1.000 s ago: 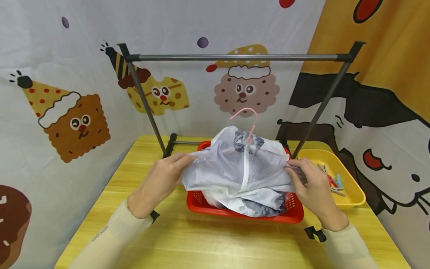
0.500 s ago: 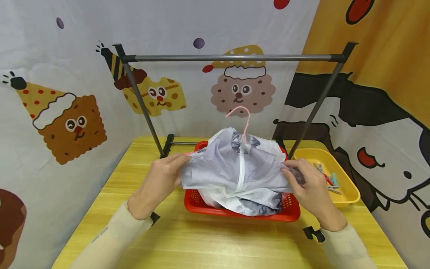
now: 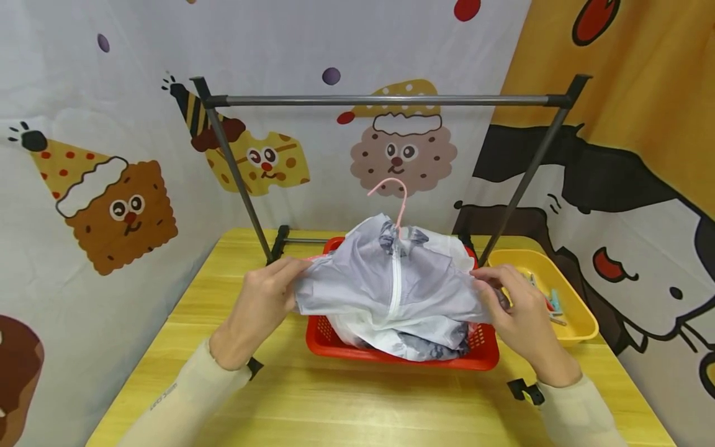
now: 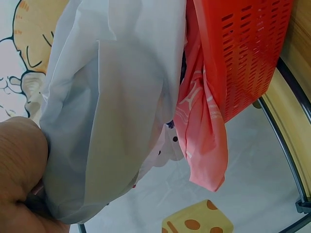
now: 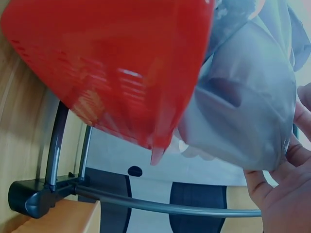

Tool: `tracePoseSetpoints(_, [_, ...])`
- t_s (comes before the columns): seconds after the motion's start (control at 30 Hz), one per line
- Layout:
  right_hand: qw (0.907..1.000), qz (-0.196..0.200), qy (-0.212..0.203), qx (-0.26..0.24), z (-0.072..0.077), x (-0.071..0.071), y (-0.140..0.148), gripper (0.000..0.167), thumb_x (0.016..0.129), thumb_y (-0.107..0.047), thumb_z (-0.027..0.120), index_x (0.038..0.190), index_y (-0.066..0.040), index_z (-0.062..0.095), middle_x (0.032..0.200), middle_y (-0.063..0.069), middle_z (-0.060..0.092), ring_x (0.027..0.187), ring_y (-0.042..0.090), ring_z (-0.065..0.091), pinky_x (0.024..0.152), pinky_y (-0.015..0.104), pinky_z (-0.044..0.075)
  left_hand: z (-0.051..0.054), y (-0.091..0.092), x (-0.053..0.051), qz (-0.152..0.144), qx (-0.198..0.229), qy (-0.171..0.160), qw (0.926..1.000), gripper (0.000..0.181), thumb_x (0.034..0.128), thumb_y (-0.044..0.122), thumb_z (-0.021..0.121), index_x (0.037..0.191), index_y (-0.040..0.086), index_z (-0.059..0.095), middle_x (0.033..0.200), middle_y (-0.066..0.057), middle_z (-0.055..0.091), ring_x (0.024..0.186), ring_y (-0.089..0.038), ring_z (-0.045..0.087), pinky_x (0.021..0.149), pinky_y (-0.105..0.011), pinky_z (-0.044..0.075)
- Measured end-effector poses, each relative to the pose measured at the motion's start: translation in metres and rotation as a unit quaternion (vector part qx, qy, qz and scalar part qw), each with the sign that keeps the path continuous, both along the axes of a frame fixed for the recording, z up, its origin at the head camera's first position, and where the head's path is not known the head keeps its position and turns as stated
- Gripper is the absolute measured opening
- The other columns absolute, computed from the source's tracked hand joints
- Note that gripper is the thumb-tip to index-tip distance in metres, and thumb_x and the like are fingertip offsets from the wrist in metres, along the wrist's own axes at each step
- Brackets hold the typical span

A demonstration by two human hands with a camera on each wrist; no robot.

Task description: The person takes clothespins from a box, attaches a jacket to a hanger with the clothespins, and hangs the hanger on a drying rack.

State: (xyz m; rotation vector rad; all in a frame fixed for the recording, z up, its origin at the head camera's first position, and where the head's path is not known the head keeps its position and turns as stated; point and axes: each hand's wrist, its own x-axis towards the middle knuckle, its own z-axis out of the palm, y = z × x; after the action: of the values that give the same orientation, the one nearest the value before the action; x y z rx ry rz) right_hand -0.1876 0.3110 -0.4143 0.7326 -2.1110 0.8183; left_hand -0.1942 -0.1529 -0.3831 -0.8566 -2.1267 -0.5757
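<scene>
A thin zip-up jacket [image 3: 357, 279], lavender-grey above and white with dark grey print below, lies over the red basket [image 3: 346, 352]. A pink hanger [image 3: 403, 202] shows its hook at the collar; its arms are hidden in the cloth. My left hand [image 3: 261, 304] pinches the jacket's left side between thumb and fingers. On the other side, my right hand [image 3: 522, 320] pinches the cloth. In the left wrist view, grey-white cloth [image 4: 126, 107] hangs from the left hand [image 4: 22, 179]. The right wrist view has the right hand [image 5: 291, 179] at the cloth edge [image 5: 243, 111].
A metal rack [image 3: 385, 100] with a horizontal bar stands behind the basket. At right is a yellow tray [image 3: 578, 320] with several clothespins [image 3: 555, 301]. Pink cloth [image 4: 204, 141] hangs over the basket's side. The wooden table [image 3: 357, 410] extends toward me.
The hanger hook has shifted left, and the jacket's front has moved slightly left with it. My hands are a little farther apart, still holding the cloth. The head view has turned slightly.
</scene>
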Motion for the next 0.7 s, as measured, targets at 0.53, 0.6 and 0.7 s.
tracePoseSetpoints(0.53, [0.9925,-0.086,-0.076,0.041,0.006,-0.004,0.040,0.024,0.108,0.001,0.077,0.131,-0.002,0.081,0.123,0.014,0.082,0.107,0.005,0.064,0.099,0.000,0.044,-0.003,-0.003,-0.003,0.002,0.006,0.017,0.9998,0.041,0.0839,-0.032,0.077,0.112,-0.004,0.084,0.096,-0.017,0.081,0.085,-0.033,0.087,0.076,-0.042,0.073])
tracePoseSetpoints(0.6, [0.9900,-0.102,-0.081,0.053,0.006,-0.004,0.048,0.024,0.109,-0.002,0.078,0.133,-0.003,0.080,0.124,0.015,0.082,0.107,0.012,0.066,0.097,-0.002,0.042,-0.004,-0.003,-0.002,0.001,0.006,0.017,0.9998,0.040,0.0848,-0.032,0.077,0.112,-0.004,0.084,0.096,-0.016,0.080,0.085,-0.033,0.087,0.077,-0.042,0.073])
tracePoseSetpoints(0.7, [0.9861,-0.118,-0.096,0.067,0.008,-0.006,0.062,0.025,0.111,-0.005,0.077,0.135,-0.003,0.079,0.126,0.018,0.081,0.108,0.025,0.069,0.095,-0.005,0.039,-0.004,-0.003,-0.002,-0.001,0.008,0.017,0.9998,0.040,0.0852,-0.032,0.076,0.112,-0.003,0.083,0.096,-0.016,0.080,0.085,-0.032,0.087,0.076,-0.042,0.073])
